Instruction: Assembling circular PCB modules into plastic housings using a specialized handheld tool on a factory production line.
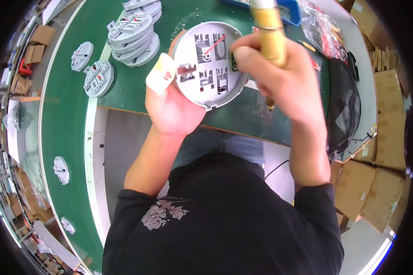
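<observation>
My left hand (179, 112) grips a round grey plastic housing (192, 89) from its left and lower side, with the inside facing up. Its thumb is wrapped in something pale yellow (159, 79). Several slots with small parts show inside the housing, and a thin red wire (214, 45) crosses it. At the housing's right edge, a small green circuit board (234, 63) shows partly. My right hand (287, 75) is closed around a yellow electric screwdriver (271, 39), its tip pointing down beside the housing. This hand is blurred, its thumb and forefinger close to the green board.
Stacked grey discs (132, 39) stand at the back left; single discs (99, 79) lie along the green table (59, 121). A blue tray (294, 13) and clear plastic bags (321, 23) are at the back right. A black bag (342, 98) lies right, near cardboard boxes (390, 119).
</observation>
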The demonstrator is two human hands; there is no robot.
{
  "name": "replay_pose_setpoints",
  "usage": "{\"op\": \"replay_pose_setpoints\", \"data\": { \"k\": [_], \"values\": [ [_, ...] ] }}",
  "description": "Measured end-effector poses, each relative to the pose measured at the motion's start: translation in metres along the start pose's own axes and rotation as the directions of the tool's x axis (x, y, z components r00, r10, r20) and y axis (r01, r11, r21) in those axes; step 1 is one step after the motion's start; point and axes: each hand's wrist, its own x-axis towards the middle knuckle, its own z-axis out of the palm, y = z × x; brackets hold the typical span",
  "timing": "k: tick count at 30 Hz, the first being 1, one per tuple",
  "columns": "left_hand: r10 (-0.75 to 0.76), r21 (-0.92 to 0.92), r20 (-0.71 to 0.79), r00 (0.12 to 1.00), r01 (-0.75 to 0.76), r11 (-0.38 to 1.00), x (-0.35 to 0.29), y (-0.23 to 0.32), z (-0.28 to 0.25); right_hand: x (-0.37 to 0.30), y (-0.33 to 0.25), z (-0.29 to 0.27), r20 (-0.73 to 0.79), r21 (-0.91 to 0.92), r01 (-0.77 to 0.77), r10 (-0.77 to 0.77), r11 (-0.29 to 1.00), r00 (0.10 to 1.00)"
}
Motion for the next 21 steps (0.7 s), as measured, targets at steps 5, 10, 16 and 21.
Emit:
{"op": "replay_pose_setpoints", "data": {
  "k": [5, 10, 16, 21],
  "values": [
    [0.070, 0.290, 0.095, 0.993, -0.095, 0.952, 0.000, -0.008, 0.003, 0.009, 0.006, 0.012, 0.015, 0.033, -0.011, 0.010, 0.999, 1.000],
    [0.142, 0.694, 0.195, 0.970, -0.239, 0.679, -0.006, -0.009, 0.000, 0.000, 0.013, 0.025, -0.001, 0.297, 0.017, -0.017, 0.955, 1.000],
    [0.162, 0.415, 0.117, 0.980, -0.197, 0.888, -0.006, -0.009, 0.005, -0.010, 0.024, 0.041, -0.123, 0.561, 0.188, -0.143, 0.806, 0.982],
    [0.079, 0.377, 0.200, 0.977, -0.151, 0.914, -0.010, -0.006, -0.002, -0.013, 0.017, 0.034, -0.057, 0.509, 0.098, -0.080, 0.855, 0.995]
  ]
}}
